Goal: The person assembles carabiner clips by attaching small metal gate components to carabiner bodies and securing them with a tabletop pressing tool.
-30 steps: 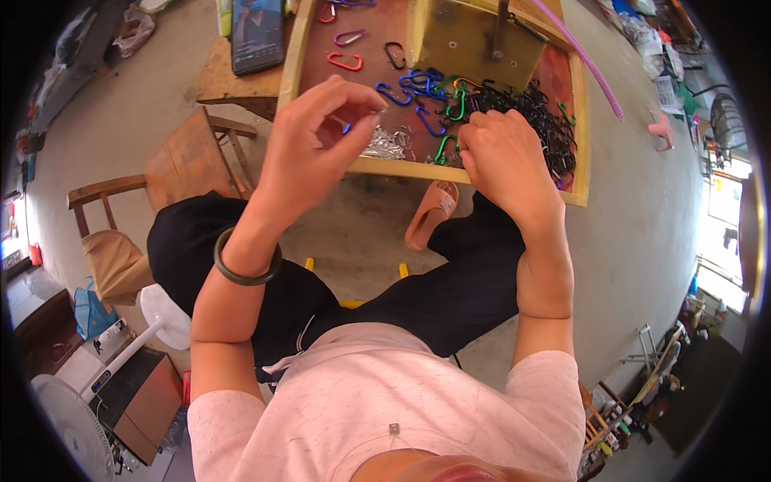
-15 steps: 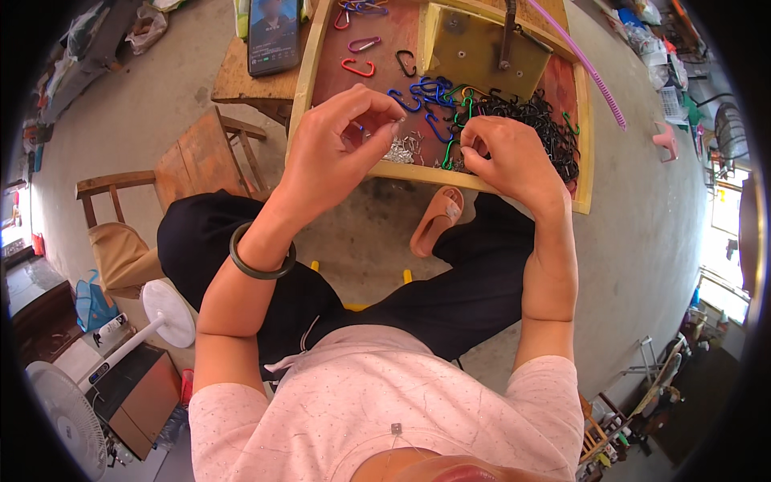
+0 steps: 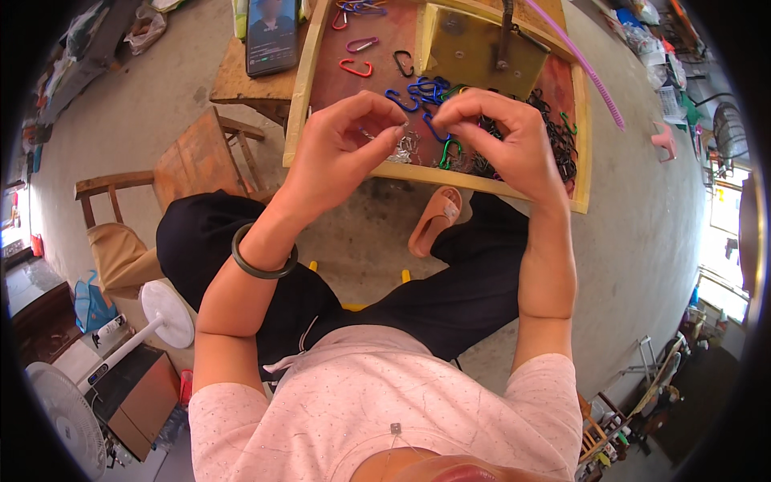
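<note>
My left hand [image 3: 345, 149] is raised over the near part of a wooden-rimmed tray [image 3: 474, 179], thumb and forefinger pinched. Whatever is in that pinch is too small to make out. Facing it, my right hand [image 3: 510, 143] is also closed in a pinch, its contents hidden. A small gap separates the two sets of fingertips. Beneath them lie blue carabiner hooks [image 3: 403, 100], a green carabiner hook [image 3: 451, 154] and a pile of small silver pins [image 3: 405, 151]. Many black hooks [image 3: 564, 153] are heaped to the right, partly covered by my right hand.
Red [image 3: 356, 68] and purple [image 3: 361, 45] carabiners lie farther back in the tray. A yellowish plate with a metal lever [image 3: 503, 48] stands at its far side. Left of the tray, a phone [image 3: 273, 36] rests on a wooden surface. A purple coiled tube [image 3: 598, 80] hangs at right.
My right hand has moved left and slightly up from the black hooks, toward the left hand's fingertips. My left hand has stayed nearly in place.
</note>
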`<action>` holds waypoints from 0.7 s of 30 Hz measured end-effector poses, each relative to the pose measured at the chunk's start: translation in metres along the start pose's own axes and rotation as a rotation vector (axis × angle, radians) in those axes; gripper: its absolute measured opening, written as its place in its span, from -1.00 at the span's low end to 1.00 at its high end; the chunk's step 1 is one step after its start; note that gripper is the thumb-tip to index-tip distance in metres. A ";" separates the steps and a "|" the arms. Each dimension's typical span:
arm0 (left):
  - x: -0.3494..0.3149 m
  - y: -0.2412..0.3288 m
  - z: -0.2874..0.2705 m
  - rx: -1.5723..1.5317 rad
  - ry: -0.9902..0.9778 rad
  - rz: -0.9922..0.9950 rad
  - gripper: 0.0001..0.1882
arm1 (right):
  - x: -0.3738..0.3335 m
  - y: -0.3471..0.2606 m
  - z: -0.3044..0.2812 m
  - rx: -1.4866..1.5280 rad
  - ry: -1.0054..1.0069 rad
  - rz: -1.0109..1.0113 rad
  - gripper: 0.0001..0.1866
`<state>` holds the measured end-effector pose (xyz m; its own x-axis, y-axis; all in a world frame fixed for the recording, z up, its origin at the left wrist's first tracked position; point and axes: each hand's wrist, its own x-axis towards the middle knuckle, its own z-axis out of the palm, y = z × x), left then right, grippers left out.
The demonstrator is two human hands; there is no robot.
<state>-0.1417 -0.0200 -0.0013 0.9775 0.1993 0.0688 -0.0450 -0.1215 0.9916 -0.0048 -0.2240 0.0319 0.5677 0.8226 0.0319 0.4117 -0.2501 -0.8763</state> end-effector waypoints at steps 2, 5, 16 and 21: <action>0.001 -0.005 0.002 -0.129 0.000 -0.018 -0.86 | 0.008 0.005 0.015 0.161 0.131 -0.229 -0.87; 0.002 -0.006 0.002 -0.254 -0.030 -0.038 -0.86 | 0.014 0.000 0.029 0.239 0.162 -0.242 -0.85; 0.001 0.001 0.001 -0.387 -0.026 -0.074 -0.82 | 0.021 -0.007 0.031 0.174 0.129 -0.243 -0.85; 0.001 0.000 -0.004 -0.418 -0.038 -0.095 -0.83 | 0.021 -0.013 0.038 0.120 0.171 -0.267 -0.87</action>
<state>-0.1413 -0.0161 -0.0011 0.9879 0.1535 -0.0217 -0.0260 0.3017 0.9531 -0.0251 -0.1839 0.0259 0.5666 0.7509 0.3393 0.4806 0.0334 -0.8763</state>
